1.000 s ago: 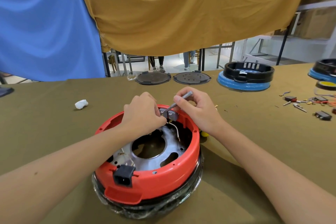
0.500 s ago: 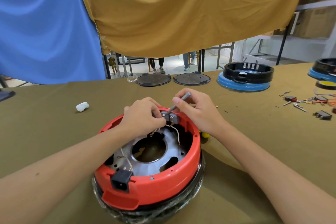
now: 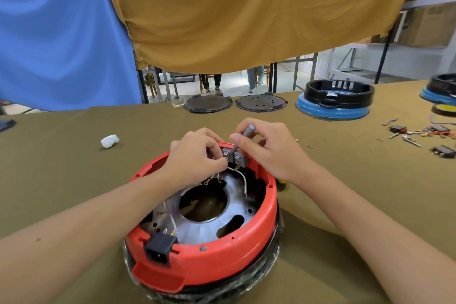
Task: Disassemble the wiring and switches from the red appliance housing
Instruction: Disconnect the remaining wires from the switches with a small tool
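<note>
Red housing point(image 3: 207, 256) beneath both hands point(image 3: 195, 160)

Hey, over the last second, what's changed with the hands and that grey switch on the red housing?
Very little. The grey switch has come slightly up off the far rim of the red housing, showing more of its terminals and white wires. The left hand still pinches at the switch and the right hand still holds the grey tool against it. The black power socket stays mounted at the near rim.
</note>
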Available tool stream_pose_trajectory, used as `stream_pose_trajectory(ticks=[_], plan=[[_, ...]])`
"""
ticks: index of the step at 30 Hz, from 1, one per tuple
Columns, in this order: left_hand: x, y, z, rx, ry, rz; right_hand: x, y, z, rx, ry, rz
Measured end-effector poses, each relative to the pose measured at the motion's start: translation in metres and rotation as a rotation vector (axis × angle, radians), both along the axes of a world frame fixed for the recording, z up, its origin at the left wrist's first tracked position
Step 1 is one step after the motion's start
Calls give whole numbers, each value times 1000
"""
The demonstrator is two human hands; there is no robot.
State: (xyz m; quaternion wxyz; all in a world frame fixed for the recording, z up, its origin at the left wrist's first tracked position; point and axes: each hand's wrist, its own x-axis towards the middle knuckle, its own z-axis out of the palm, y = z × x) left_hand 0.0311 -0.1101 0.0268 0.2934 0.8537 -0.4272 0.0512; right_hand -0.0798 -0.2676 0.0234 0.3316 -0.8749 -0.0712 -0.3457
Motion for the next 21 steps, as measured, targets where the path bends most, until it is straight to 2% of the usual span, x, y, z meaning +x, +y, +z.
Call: stream_pose_trajectory(ticks=[21], plan=[[-4,0,2,15,12,-4,-7,8,11,-216,114,-85]])
